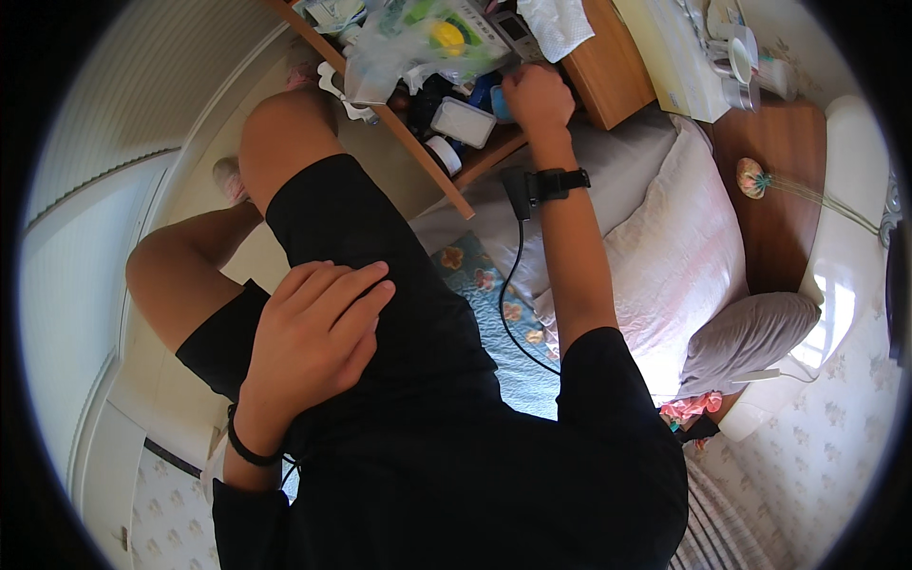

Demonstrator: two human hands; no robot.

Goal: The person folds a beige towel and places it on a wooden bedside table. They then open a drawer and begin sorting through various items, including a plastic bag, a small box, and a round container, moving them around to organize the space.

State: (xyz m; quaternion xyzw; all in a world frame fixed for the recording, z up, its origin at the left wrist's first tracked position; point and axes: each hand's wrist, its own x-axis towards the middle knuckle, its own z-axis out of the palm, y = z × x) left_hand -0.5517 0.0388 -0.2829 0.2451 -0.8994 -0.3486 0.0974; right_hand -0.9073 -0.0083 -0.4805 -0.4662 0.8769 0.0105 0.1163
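Note:
My right hand (538, 96) is at the right end of an open wooden drawer (427, 159), its fingers curled and their tips hidden from me. Right beside it is a light-blue item (500, 104), and I cannot tell whether the hand grips anything. Inside the drawer lie a clear plastic box (463, 122), a white-lidded round container (443, 154) and several dark items. A crumpled clear plastic bag (399, 46) covers part of the drawer, near a box with a yellow and green print (456, 35). Over my lap, my left hand (310, 335) holds nothing, its fingers loosely apart.
On my right is a bed with a pale pink pillow (666, 263) and a grey cushion (748, 338). A black cable (504, 299) hangs from the strap on my right wrist. White tissue (559, 27) lies by the wooden cabinet (609, 64). Cups (739, 63) stand beyond.

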